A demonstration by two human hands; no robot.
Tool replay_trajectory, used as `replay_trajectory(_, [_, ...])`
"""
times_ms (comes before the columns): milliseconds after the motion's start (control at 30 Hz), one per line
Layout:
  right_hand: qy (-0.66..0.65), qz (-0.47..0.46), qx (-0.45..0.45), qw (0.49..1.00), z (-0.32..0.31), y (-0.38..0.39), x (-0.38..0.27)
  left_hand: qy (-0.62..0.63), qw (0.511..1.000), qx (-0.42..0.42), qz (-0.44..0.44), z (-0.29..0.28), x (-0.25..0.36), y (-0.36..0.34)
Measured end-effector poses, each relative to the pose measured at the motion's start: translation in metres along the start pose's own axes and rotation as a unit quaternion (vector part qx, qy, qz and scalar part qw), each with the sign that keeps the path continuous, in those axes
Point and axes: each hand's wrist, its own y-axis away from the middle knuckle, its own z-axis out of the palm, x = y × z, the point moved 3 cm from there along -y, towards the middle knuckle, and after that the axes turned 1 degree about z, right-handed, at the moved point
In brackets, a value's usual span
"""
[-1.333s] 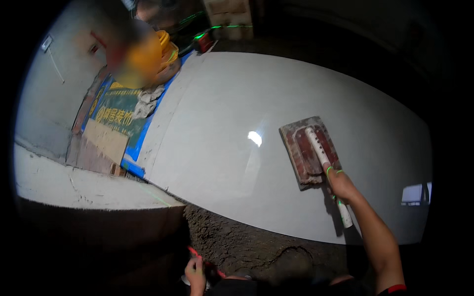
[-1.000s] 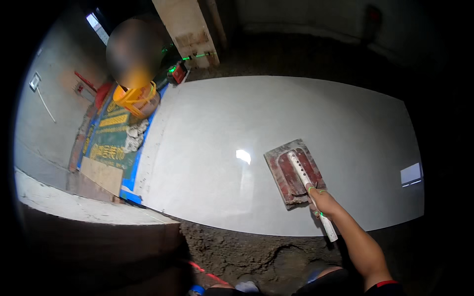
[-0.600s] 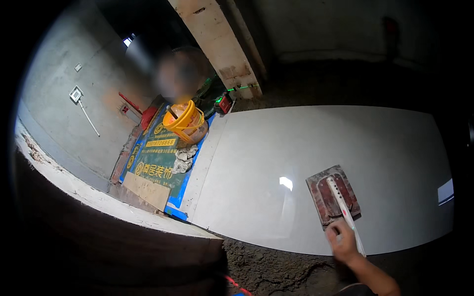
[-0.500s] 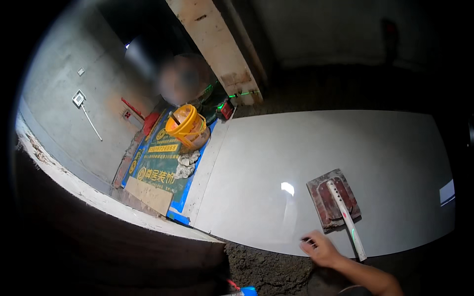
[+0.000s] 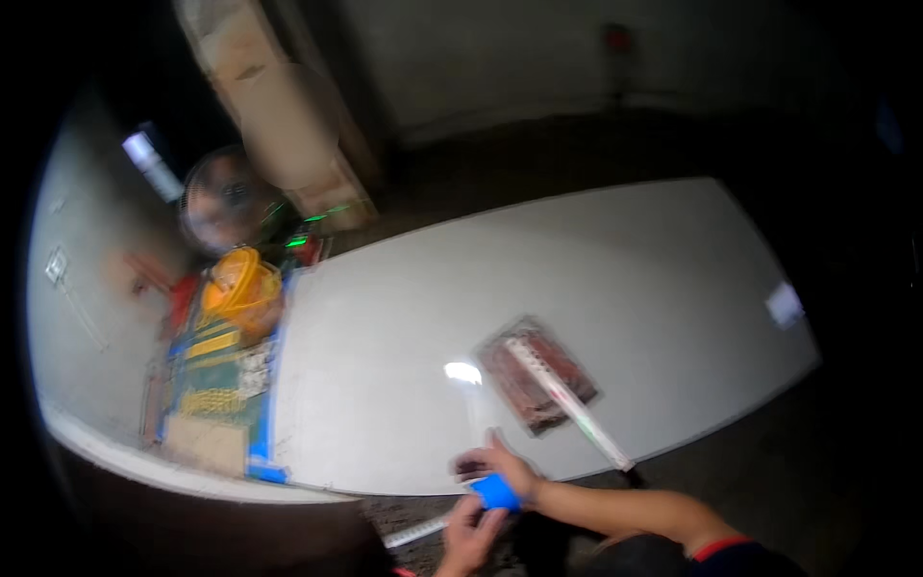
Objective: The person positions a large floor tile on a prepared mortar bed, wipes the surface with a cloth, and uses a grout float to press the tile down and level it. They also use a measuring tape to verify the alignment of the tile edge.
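Observation:
The picture is blurred. My left hand (image 5: 469, 534) at the lower middle is closed on a blue object (image 5: 496, 492), beside which a white marked strip (image 5: 415, 534) extends leftward. My right hand (image 5: 505, 469) is just behind the blue object, its fingers smeared, so I cannot tell whether it grips it. Above both hands, a worn red-grey rectangular pad tool (image 5: 514, 385) with a long white handle (image 5: 586, 423) lies unheld on a large glossy pale tile (image 5: 673, 269).
At the left, a yellow bucket (image 5: 240, 288) stands on green-and-blue sheeting (image 5: 212, 375) with a board (image 5: 202, 442), beside a grey wall (image 5: 82, 250). Behind are a fan (image 5: 226, 202), a laser device (image 5: 306, 252) and a pillar (image 5: 231, 67). A pale ledge (image 5: 144, 476) edges the lower left.
My right hand let go of the tool's handle and moved left to the blue object. My left hand now shows with that object. The view has shifted.

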Motion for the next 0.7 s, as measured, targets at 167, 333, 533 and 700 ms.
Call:
replay_trajectory(167, [-0.062,0.222,0.181,0.956,-0.012,0.019,0.061,0.079,0.986,0.103,-0.110,-0.014,0.022,-0.010])
replay_trajectory(333, [-0.049,0.132,0.110,0.984,-0.013,0.042,0.007,-0.314,0.925,-0.058,0.204,-0.029,0.102,-0.037])
replay_trajectory(533, [0.337,-0.184,0.031,0.923,-0.039,0.140,-0.117,-0.375,0.860,-0.233,0.254,0.023,0.161,-0.056])
replay_trajectory(700, [0.448,-0.215,0.162,0.852,-0.051,0.213,-0.130,-0.374,0.797,-0.353,0.316,0.117,0.166,-0.092])
